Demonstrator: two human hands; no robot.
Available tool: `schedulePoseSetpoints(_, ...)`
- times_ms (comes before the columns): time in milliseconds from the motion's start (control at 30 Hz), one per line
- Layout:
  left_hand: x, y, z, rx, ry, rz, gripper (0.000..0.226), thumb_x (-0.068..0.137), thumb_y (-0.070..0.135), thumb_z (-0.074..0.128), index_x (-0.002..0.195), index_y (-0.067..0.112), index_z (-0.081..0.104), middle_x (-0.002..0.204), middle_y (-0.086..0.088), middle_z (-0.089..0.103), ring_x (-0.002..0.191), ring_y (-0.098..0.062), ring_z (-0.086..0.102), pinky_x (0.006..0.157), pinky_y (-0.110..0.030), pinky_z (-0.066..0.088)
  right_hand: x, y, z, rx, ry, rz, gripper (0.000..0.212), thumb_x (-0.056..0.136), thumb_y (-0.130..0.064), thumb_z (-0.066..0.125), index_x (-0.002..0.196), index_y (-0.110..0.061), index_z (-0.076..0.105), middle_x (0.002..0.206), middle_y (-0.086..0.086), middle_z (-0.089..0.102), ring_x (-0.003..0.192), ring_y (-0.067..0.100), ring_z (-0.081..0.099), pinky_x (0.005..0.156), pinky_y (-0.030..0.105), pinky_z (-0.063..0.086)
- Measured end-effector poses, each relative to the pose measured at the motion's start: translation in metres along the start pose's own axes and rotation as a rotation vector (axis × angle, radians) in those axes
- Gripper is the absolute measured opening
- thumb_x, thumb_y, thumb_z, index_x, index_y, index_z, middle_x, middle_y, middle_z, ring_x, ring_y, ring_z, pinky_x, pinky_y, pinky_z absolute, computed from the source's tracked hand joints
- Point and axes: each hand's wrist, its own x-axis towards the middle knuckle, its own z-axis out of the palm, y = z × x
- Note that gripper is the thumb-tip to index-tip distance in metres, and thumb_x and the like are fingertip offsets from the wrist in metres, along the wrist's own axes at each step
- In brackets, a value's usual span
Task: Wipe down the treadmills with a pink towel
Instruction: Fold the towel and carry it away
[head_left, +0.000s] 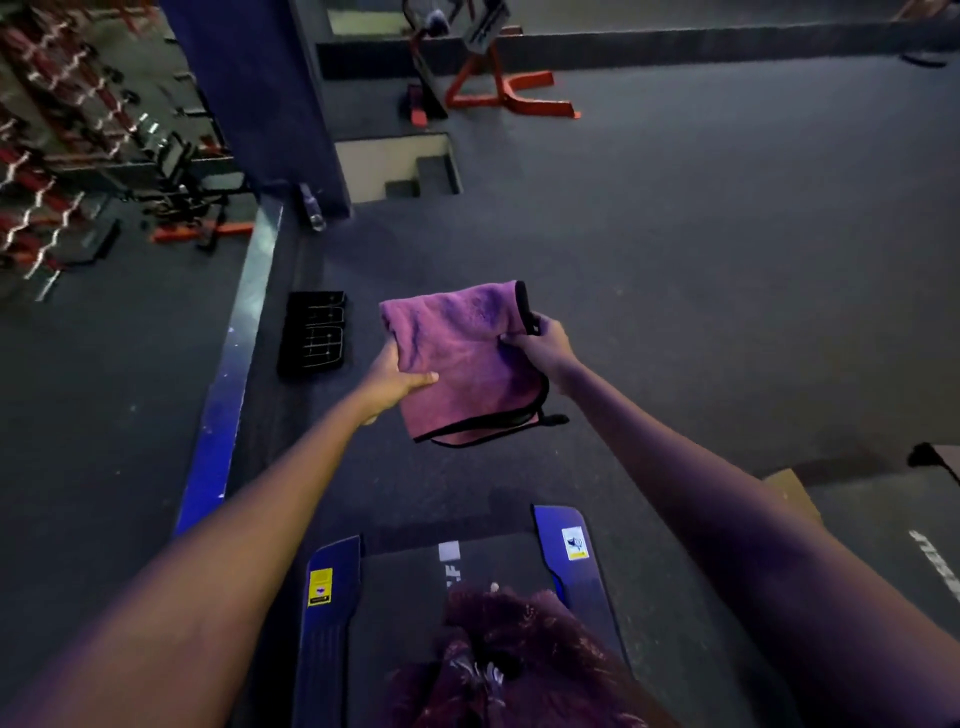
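Dark rubber gym floor (701, 218) is stretching around the treadmill (452, 577) at the bottom, an orange frame (514, 93) standing far beyond it. Above the treadmill's end, the left hand (397, 376) and right hand (543, 345) are each pinching the folded pink towel (462, 358) in mid-air.

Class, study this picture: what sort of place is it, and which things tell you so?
Most likely a gym: a treadmill underfoot, an orange exercise frame on the dark floor, and racks of weights seen at left.
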Motion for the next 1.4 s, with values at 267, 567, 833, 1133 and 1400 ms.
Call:
schedulePoseSetpoints(267,0.056,0.000,-0.030,-0.032,0.073,-0.019,0.097,0.081,0.006,0.070,0.150,0.017,0.003,0.152,-0.002,0.025,0.137,-0.018,0.031,0.110,-0.028,0.028,0.072,-0.023,0.026,-0.104,-0.060,-0.063,0.029,0.079,-0.015,0.071,0.107,-0.014,0.065,0.092,-0.002,0.062,0.089,0.013,0.055,0.079,0.028,0.044)
schedulePoseSetpoints(567,0.126,0.003,-0.064,-0.007,0.014,-0.020,0.098,0.082,0.001,0.068,0.151,0.015,0.000,0.154,-0.001,0.019,0.131,-0.008,0.026,0.105,-0.020,0.026,0.135,-0.031,0.047,0.010,-0.107,-0.019,0.025,0.078,-0.010,0.072,0.102,-0.012,0.064,0.092,0.001,0.063,0.087,0.014,0.056,0.081,0.031,0.046)
schedulePoseSetpoints(833,0.192,0.001,-0.095,0.025,0.009,-0.030,0.098,0.082,0.005,0.069,0.150,0.016,-0.002,0.154,-0.002,0.020,0.138,-0.019,0.027,0.104,-0.022,0.026,0.191,-0.047,0.072,0.016,-0.059,-0.022,0.028,0.079,-0.008,0.070,0.106,-0.006,0.064,0.093,0.003,0.062,0.087,0.013,0.056,0.079,0.028,0.045)
schedulePoseSetpoints(1133,0.265,-0.009,-0.101,0.029,0.004,0.003,0.094,0.083,0.003,0.067,0.150,0.015,0.003,0.154,-0.005,0.021,0.138,-0.020,0.028,0.109,-0.027,0.026,0.263,-0.031,0.088,0.028,-0.015,-0.032,0.028,0.078,-0.008,0.072,0.105,-0.007,0.065,0.093,0.003,0.063,0.090,0.014,0.056,0.083,0.030,0.045)
schedulePoseSetpoints(1400,0.393,-0.042,-0.066,0.084,-0.015,0.059,0.094,0.083,0.007,0.068,0.151,0.019,0.003,0.153,-0.003,0.024,0.137,-0.021,0.030,0.108,-0.028,0.028,0.385,0.037,0.086,0.072,0.036,-0.044,0.028,0.076,-0.009,0.073,0.103,-0.009,0.064,0.095,0.005,0.063,0.090,0.017,0.058,0.085,0.036,0.048)
